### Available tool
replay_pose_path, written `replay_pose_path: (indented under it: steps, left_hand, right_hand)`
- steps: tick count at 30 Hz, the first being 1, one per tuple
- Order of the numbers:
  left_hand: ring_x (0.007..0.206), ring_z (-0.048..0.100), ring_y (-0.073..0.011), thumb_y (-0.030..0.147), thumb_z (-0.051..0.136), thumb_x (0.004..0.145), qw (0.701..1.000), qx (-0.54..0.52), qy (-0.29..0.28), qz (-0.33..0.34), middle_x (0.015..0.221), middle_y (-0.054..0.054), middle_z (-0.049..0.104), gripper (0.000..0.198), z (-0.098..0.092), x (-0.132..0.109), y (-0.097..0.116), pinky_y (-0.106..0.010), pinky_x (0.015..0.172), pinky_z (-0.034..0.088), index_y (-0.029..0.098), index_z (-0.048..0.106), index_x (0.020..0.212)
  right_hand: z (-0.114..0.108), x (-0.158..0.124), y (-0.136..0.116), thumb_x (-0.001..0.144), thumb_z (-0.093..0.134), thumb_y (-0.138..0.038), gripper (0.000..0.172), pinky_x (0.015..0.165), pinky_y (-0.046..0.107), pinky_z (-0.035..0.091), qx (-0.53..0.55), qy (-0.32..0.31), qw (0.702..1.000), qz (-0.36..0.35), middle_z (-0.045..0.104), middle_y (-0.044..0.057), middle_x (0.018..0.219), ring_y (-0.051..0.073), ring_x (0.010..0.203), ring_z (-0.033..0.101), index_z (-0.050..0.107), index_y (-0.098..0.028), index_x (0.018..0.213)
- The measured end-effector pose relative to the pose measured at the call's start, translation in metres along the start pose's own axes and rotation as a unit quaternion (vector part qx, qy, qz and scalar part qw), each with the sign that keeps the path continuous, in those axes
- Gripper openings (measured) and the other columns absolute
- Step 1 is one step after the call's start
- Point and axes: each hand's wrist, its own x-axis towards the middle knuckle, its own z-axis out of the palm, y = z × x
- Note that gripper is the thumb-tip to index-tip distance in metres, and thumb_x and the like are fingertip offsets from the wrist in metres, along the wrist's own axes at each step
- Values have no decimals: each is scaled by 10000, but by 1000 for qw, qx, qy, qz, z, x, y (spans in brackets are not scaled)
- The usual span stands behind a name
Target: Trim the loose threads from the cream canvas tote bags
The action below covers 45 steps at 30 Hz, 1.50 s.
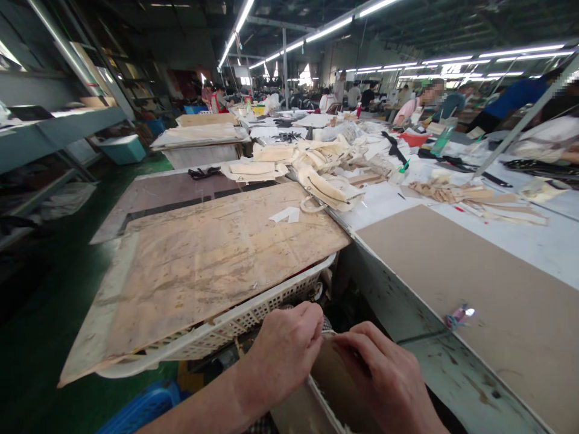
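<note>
My left hand (283, 352) and my right hand (384, 374) are low in the view, close together, between a white plastic basket (253, 310) and the worktable. Both hands have their fingers curled and pinched on the top edge of a brown flat piece (332, 377), leather or card, that stands between them. The left hand's knuckles sit just under the basket's rim. A stained wooden board (203, 259) lies across the top of the basket, with a small white scrap (286, 214) on it.
A brown sheet (474, 283) covers the white worktable on the right, with a small shiny item (459, 314) on it. Cream cut pieces (316, 166) are piled further back. A blue crate (145, 410) is on the green floor. Shelving stands left; other workers sit far right.
</note>
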Motion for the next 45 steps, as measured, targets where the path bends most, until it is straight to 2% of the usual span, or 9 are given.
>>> replay_pose_path:
  steps: [6,11,14,22,30,36,45]
  left_hand:
    - [636,542,-155,33,489,864,997,61,-23,27,744,21,585,184,2,1,5,-280,563,301,196,504,782]
    - [684,590,-177,10,483,856,995,80,-41,42,784,12,602,198,5,1,9,-282,570,354,203,499,810]
    - [690,600,-182,22,482,863,995,83,-42,43,798,11,607,189,8,2,9,-283,568,370,207,495,826]
    - [674,579,-161,41,472,882,995,86,-46,36,791,8,611,174,5,2,10,-268,573,349,196,503,810]
    - [643,555,-153,74,519,868,999,32,-26,7,708,32,579,171,3,4,7,-281,583,318,192,495,747]
    - [689,567,-144,77,522,889,998,-7,-57,4,753,36,591,152,-4,5,4,-259,609,352,185,524,781]
    - [864,622,-132,53,528,897,994,-17,-72,86,988,18,645,169,-3,7,-4,-213,776,447,193,622,902]
  right_hand:
    - [-1,4,0,986,443,-201,202,507,216,410,-41,4,999,-14,625,22,776,118,615,620,632,-193,914]
    - [-2,8,3,971,390,-198,270,436,259,314,-131,-33,991,-6,603,14,721,140,536,596,615,-212,821]
    - [-2,11,7,921,410,-163,269,445,266,304,-146,-57,988,-7,571,-4,662,134,489,568,575,-220,717]
    - [3,14,11,783,456,-76,178,475,239,286,-97,-46,993,-40,503,-26,632,101,486,478,515,-206,677]
    - [0,13,5,771,457,-22,189,484,240,266,-10,-39,997,-72,476,-19,654,106,534,408,516,-196,726]
    - [0,10,4,843,457,-40,177,479,255,272,-16,-47,993,-109,510,6,675,125,571,436,530,-189,779]
    - [-4,8,4,881,464,-67,171,445,258,289,-50,-24,989,-136,546,5,642,122,532,475,538,-188,784]
